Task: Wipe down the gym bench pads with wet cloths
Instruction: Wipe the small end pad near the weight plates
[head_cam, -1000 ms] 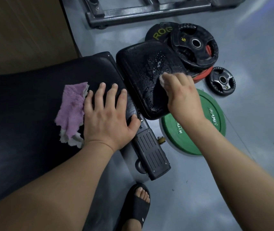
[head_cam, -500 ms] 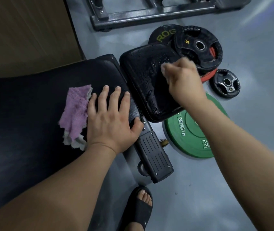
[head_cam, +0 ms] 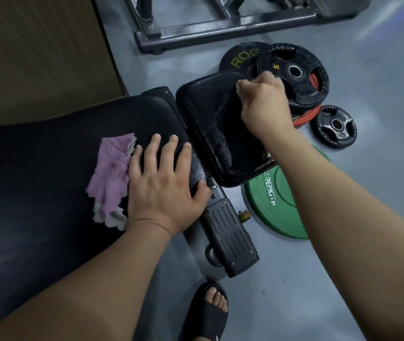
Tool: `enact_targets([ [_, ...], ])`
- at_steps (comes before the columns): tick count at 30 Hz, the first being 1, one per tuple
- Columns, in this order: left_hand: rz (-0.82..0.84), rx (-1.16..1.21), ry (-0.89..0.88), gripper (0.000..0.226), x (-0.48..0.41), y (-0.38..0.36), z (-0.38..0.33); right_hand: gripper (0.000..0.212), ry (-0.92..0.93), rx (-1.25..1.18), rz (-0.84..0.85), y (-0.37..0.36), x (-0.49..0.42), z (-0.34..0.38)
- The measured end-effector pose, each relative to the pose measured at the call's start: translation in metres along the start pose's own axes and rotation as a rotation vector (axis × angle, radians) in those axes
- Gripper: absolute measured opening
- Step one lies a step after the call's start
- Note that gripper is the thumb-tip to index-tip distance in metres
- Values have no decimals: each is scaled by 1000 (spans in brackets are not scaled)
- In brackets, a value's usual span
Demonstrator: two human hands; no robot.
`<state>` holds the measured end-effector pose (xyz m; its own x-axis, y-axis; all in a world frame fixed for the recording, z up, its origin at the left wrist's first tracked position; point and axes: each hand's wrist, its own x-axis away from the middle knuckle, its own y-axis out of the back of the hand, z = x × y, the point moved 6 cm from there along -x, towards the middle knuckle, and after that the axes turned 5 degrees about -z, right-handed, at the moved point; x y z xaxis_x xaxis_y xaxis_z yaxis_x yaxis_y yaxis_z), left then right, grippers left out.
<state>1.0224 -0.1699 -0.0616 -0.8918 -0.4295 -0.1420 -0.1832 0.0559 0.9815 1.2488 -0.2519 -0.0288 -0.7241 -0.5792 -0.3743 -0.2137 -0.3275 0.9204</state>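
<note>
Two pads, one cloth: my left hand is lying flat; my right hand is curling, can't tell round what

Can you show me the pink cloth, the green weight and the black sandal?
pink cloth (head_cam: 111,173): head view, fluffy middle.
green weight (head_cam: 273,217): head view, bare flat face.
black sandal (head_cam: 204,317): head view, strap across foot.

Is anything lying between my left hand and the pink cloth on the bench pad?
Nothing visible does. The left hand rests flat on the large bench pad, and the pink cloth lies on the same pad right against its little-finger side.
</note>
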Motion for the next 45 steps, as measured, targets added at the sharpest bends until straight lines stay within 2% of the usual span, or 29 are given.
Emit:
enact_targets([
  [2, -4, 0, -2, 74, -1, 0, 0, 19, 35, -37, 7, -5, 3, 21],
  [4, -4, 6, -4, 74, 0, -1, 0, 26, 167, -140, 61, -2, 27, 46],
  [7, 4, 9, -4, 75, -1, 0, 1, 26, 271, -178, 67, 7, 39, 41],
  [10, 14, 8, -2, 75, 0, 0, 1, 16, 91, -10, 11, -5, 1, 0],
  [12, 20, 6, 2, 75, -1, 0, 1, 14, -6, 30, -1, -10, -11, 2],
  [13, 20, 7, 1, 75, -1, 0, 0, 15, 4, 15, -6, -12, -9, 15],
  [16, 17, 11, -4, 75, -1, 0, 1, 24, 205, -153, 53, -12, 23, 59],
  [18, 17, 8, -2, 75, -1, 0, 1, 24, 264, -188, 66, -6, 27, 54],
  [19, 16, 6, -2, 75, -1, 0, 1, 22, 240, -141, 51, -6, 16, 42],
  [23, 21, 3, -2, 75, -1, 0, 0, 23, -104, 19, 44, -21, -29, 8],
  [24, 21, 2, -1, 75, -1, 0, 1, 24, -90, 8, 55, -25, -29, 20],
  [28, 26, 5, -3, 75, -1, 0, 1, 23, 203, -143, 105, -29, -16, 53],
  [30, 30, 7, -2, 75, -1, 0, 1, 24, 139, -81, 107, -24, -32, 30],
  [33, 27, 12, -1, 75, -1, -1, 0, 28, -83, 23, 116, -26, -48, 13],
  [34, 26, 11, -1, 75, -1, -1, 0, 28, -65, 19, 131, -27, -46, 26],
  [38, 26, 7, -3, 75, -1, -1, 1, 23, 236, -116, 161, -32, -23, 66],
  [40, 22, 8, -4, 75, -2, -1, 0, 24, 168, -62, 142, -29, -35, 41],
  [43, 14, 13, -4, 74, -1, -1, 0, 33, -175, 56, 122, -28, -52, -9],
  [45, 15, 12, -5, 74, -1, -2, -1, 35, -193, 58, 126, -29, -48, 5],
])
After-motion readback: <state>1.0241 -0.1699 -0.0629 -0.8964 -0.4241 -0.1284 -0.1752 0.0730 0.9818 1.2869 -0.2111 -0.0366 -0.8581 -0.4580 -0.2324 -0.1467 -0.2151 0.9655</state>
